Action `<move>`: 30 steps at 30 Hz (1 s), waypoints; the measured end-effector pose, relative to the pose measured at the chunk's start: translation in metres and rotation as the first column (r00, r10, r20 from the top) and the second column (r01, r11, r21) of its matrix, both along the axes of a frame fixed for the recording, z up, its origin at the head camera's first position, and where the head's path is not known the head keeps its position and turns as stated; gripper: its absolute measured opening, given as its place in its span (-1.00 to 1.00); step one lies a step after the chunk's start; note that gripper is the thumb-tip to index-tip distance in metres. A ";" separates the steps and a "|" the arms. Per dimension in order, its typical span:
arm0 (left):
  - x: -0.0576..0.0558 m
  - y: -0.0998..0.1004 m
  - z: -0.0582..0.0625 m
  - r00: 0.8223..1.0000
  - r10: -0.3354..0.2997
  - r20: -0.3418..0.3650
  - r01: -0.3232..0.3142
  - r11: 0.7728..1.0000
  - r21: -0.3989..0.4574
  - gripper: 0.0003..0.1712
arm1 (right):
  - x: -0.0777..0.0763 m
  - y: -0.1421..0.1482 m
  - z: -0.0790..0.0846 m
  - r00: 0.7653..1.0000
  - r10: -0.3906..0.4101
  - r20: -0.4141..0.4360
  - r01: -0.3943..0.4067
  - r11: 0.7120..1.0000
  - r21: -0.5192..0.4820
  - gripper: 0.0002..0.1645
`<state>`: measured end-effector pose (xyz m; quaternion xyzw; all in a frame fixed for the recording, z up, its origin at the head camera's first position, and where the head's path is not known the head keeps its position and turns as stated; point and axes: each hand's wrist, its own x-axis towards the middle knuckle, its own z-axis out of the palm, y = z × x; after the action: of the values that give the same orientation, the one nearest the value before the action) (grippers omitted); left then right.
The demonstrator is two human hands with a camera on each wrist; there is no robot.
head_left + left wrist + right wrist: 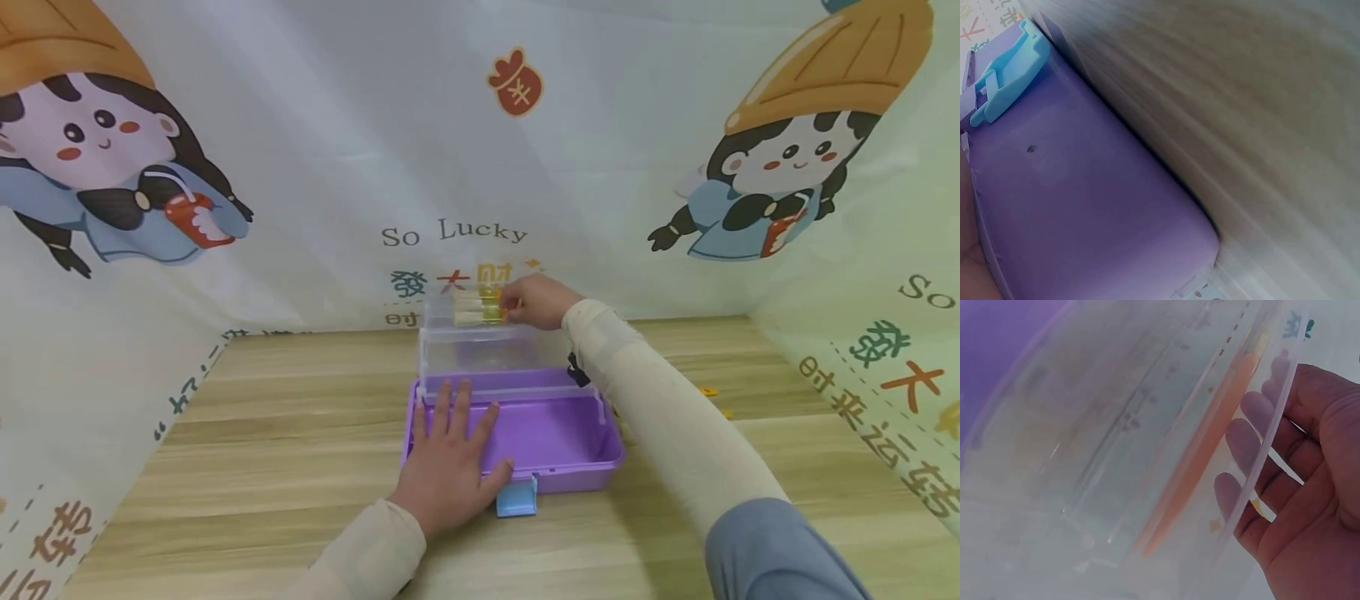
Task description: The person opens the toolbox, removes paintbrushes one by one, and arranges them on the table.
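A purple box point(555, 433) with raised clear plastic tiers stands on the table in the head view. My left hand point(453, 475) lies across its front left rim, fingers spread over the inside. A light blue latch point(517, 498) hangs by my left thumb; the left wrist view shows the box's purple side point(1085, 187). My right hand point(540, 300) is at the upper clear tray point(1122, 419), its fingers curled over the edge and visible through the plastic. Several paintbrushes point(471, 308) with pale bristles lie there; an orange handle point(1204, 450) shows inside. My right thumb is hidden in the right wrist view.
The wood-grain table point(300, 433) extends around the box. Small orange pieces point(708, 391) lie to the right, partly behind my right forearm. A black object point(577, 372) sits by the box's back right. A printed cloth point(337, 167) stands at the back and sides.
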<state>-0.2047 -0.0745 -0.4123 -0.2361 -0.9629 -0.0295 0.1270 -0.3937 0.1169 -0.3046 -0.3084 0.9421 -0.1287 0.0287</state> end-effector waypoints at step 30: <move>0.001 0.000 0.002 1.000 0.003 -0.007 -0.003 1.000 0.004 -0.14 | 0.003 -0.016 0.001 0.998 -0.030 -0.047 0.036 0.991 0.131 -0.78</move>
<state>-0.2034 -0.0744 -0.4103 -0.2343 -0.9628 -0.0306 0.1311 -0.3905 0.1004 -0.3035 -0.2929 0.9539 -0.0597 0.0256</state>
